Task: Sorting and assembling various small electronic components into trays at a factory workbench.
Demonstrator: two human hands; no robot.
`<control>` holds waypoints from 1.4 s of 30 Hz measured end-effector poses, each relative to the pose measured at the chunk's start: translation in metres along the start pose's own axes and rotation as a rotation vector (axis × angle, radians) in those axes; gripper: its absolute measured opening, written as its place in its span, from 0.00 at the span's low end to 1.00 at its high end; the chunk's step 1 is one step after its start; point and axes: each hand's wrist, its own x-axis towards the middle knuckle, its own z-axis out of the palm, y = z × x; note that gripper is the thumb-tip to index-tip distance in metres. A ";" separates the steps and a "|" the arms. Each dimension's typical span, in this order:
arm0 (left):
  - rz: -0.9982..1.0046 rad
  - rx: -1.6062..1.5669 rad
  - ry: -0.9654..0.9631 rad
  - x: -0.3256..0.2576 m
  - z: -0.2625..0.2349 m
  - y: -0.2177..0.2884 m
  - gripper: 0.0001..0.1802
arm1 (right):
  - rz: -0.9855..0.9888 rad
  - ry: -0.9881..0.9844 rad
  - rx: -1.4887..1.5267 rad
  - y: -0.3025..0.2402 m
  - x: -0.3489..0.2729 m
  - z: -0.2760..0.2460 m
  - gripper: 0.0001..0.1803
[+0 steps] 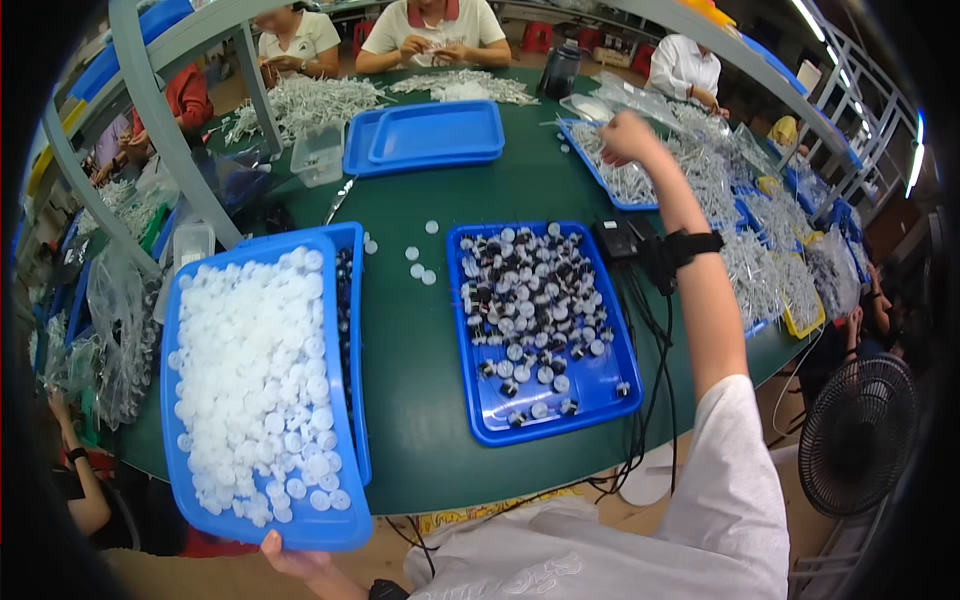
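Note:
My left hand grips the near edge of a blue tray heaped with several white plastic caps, held over the table's front left. My right hand is stretched far across the green table, fingers closed among a pile of clear plastic parts in a blue tray at the back right; I cannot tell what it grasps. Between my arms sits a blue tray of small black-and-white pieces.
A second blue tray lies under the held one. Stacked blue trays sit at the back centre, loose white caps on the table. Other people work at the far edge and sides. A black fan stands at right, cables trail off the table.

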 end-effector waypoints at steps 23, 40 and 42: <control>0.163 0.212 0.454 0.057 0.005 -0.061 0.45 | -0.525 0.204 -0.999 0.135 0.200 0.166 0.07; 0.125 0.204 0.580 0.008 -0.043 -0.027 0.47 | -0.686 0.380 -1.251 0.128 0.241 0.159 0.07; 0.177 0.229 0.608 -0.018 -0.034 -0.001 0.48 | -0.710 0.412 -1.140 0.102 0.236 0.178 0.05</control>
